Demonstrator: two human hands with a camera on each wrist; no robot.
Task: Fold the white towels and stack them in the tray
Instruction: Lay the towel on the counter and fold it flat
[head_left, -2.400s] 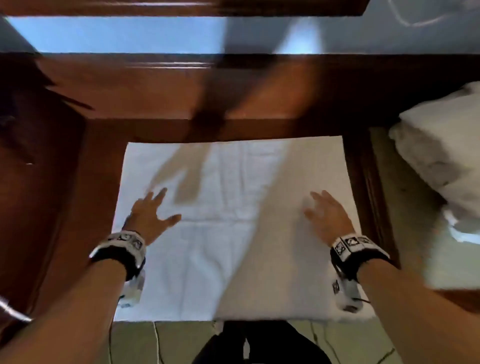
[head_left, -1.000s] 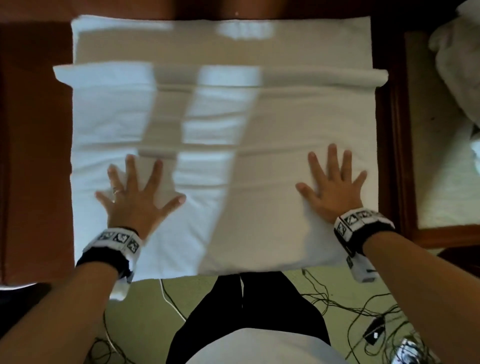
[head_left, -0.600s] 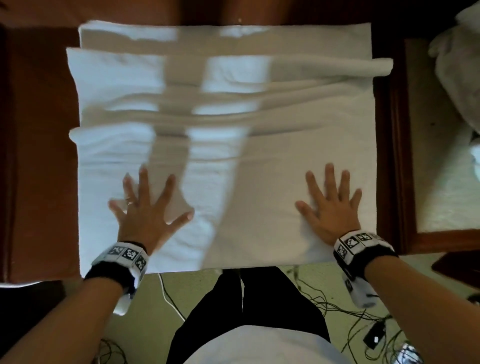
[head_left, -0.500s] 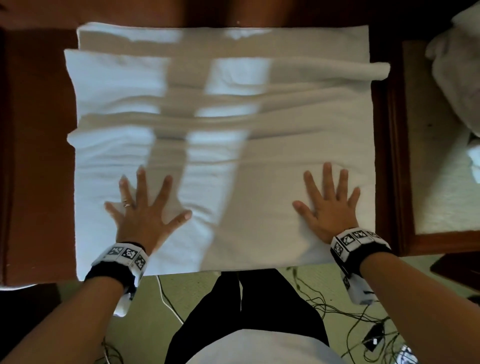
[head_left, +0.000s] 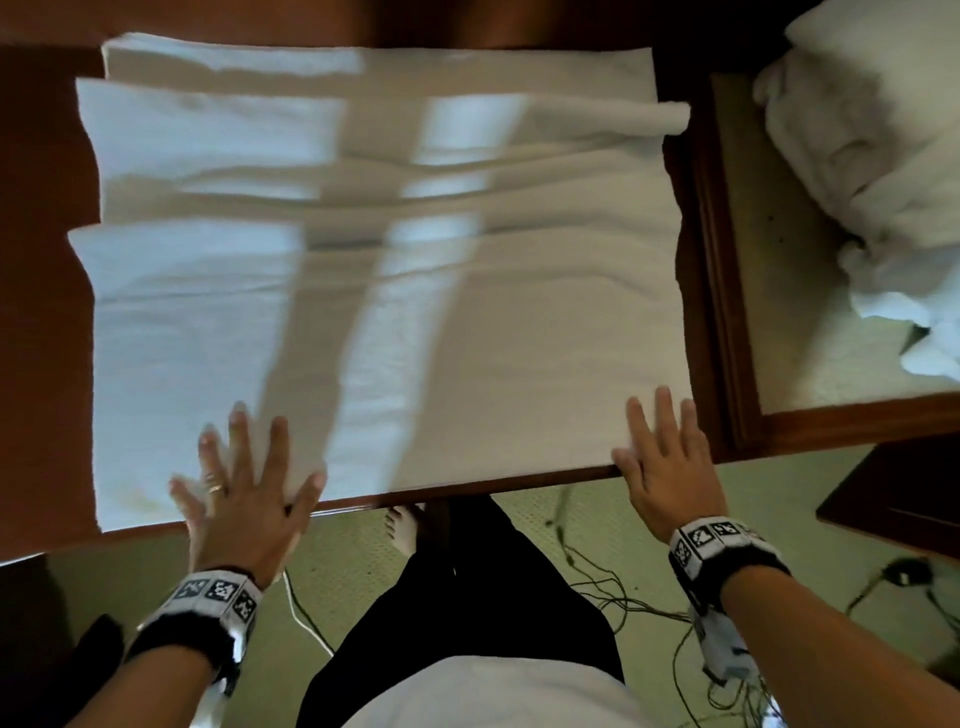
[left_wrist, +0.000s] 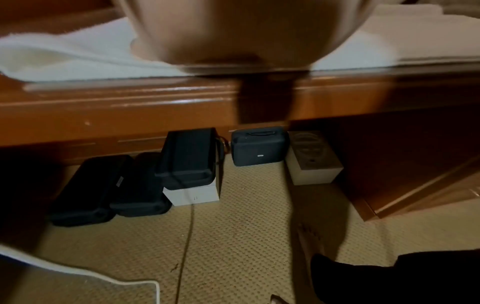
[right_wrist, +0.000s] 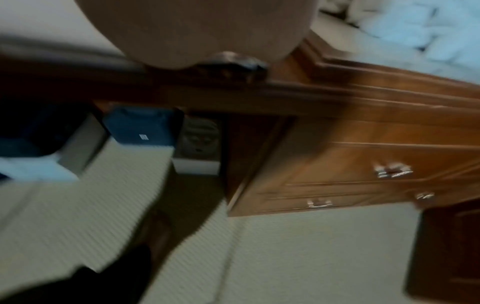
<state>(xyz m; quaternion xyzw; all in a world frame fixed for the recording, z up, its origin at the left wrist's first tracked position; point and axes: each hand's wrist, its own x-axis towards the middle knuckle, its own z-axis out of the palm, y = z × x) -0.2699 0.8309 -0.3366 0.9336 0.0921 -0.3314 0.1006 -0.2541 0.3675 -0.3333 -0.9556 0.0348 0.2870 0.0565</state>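
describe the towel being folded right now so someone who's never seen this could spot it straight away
On the brown wooden desk, find the big white towel spread flat across the top, with ridges bunched along its far side. Both the left hand and right hand lie flat at its near edge, unlike the crumpled towel heap to the right.

Dim, warm indoor light throughout, with cool bluish patches of brightness falling in broad bands across the rumpled white terry towel (head_left: 395, 291) and long soft grey shadows slanting between them — source out of frame. Slightly smeared with motion around the left hand (head_left: 244, 499) in the head view, sharper at the right hand (head_left: 670, 467), with wide-angle bending toward the edges. Glossy streaks of glare along the moulded edge of the reddish-brown wooden table (left_wrist: 155, 102) in the left wrist view; heavily motion-blurred and murky in the right wrist view, dark under the table.
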